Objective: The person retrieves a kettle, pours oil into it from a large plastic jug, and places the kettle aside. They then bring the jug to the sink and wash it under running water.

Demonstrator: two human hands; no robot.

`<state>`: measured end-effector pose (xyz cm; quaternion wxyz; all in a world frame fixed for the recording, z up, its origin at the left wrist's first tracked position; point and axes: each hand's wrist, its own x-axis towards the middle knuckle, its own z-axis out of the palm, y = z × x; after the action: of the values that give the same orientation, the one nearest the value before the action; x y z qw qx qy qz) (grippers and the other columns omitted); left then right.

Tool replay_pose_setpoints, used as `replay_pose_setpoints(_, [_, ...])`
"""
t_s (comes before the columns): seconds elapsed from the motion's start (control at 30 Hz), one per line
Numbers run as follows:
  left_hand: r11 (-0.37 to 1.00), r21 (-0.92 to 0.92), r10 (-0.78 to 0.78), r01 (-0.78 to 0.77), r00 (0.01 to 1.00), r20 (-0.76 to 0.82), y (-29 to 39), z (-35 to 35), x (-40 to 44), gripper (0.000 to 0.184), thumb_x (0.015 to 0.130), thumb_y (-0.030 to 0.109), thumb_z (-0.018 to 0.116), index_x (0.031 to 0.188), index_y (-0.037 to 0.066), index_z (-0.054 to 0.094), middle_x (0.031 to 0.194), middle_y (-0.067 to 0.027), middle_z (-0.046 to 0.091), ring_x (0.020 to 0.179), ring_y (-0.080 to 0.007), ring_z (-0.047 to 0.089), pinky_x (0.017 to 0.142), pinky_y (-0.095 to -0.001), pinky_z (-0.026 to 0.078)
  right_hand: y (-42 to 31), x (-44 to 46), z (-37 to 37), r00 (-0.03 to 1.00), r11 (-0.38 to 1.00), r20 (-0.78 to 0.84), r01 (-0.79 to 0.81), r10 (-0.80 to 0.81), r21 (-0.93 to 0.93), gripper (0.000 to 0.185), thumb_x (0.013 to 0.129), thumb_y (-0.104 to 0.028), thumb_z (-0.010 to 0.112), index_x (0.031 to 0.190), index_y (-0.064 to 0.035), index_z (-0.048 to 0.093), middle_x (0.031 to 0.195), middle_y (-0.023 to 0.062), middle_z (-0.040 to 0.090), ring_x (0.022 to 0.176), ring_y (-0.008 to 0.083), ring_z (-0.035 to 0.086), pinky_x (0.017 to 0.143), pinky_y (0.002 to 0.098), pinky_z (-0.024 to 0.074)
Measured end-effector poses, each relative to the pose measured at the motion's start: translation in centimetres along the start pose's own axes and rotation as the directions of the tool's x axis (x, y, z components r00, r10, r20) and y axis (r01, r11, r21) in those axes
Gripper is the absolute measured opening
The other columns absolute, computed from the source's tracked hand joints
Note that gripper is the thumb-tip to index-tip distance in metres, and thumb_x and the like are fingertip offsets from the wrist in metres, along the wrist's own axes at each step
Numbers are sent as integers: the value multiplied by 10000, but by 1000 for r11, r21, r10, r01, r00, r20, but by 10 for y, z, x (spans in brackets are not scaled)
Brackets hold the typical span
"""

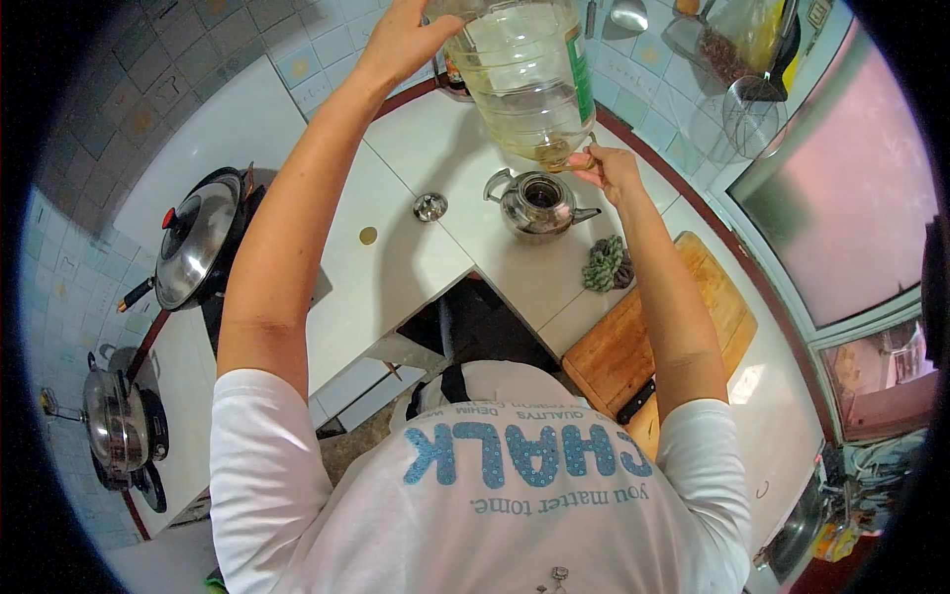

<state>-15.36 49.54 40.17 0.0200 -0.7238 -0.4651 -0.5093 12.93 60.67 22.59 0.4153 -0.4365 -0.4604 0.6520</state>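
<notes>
So the white bench (371,292) is the biggest thing here, bending around in front of the person. A wooden chopping board (623,337) lies on it, under the right forearm and running off diagonally. Next down is a big clear jug (524,84), up in the air over the bench's back corner. It's tipped with its narrower end downward, so the long axis runs steeply, that low end leaning a bit to the right, with yellowish liquid pooled there. Green label's on the right flank. Left hand (406,45) grasps it high up, thumb on the side, though some of those fingers run out of frame. Right hand (616,170) has its fingers curled on the low end. That end sits just above an open metal pot (537,220); can't tell if they touch. Pot's upright, spout to the right, handle to the left. A grey-green scrubber (608,263) lies near the spout. Left of the pot there's a small shiny lid (429,207), then a little yellowish disc (368,236) lying flat.
</notes>
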Motion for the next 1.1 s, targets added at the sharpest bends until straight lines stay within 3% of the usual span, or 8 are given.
replay_pose_setpoints(0.23, [1000, 0, -26, 26, 1000, -2, -2, 0, -2, 537, 742, 121, 558, 1250, 6, 428, 1228, -170, 482, 1183, -273, 418, 1019, -348, 297, 2, 0, 1, 1000, 1000, 9, -9, 9, -23, 227, 903, -118, 458, 951, 93, 526, 873, 203, 640, 727, 224, 655, 593, 283, 575])
replay_pose_setpoints(1.1, [998, 6, -57, 57, 998, -7, -2, -1, -9, 547, 745, 112, 564, 1264, 19, 418, 1229, -164, 480, 1175, -260, 421, 1013, -339, 304, 5, -3, 5, 1000, 999, -19, -2, 3, 41, 233, 897, -92, 450, 925, 126, 528, 815, 210, 647, 641, 229, 658, 519, 266, 570])
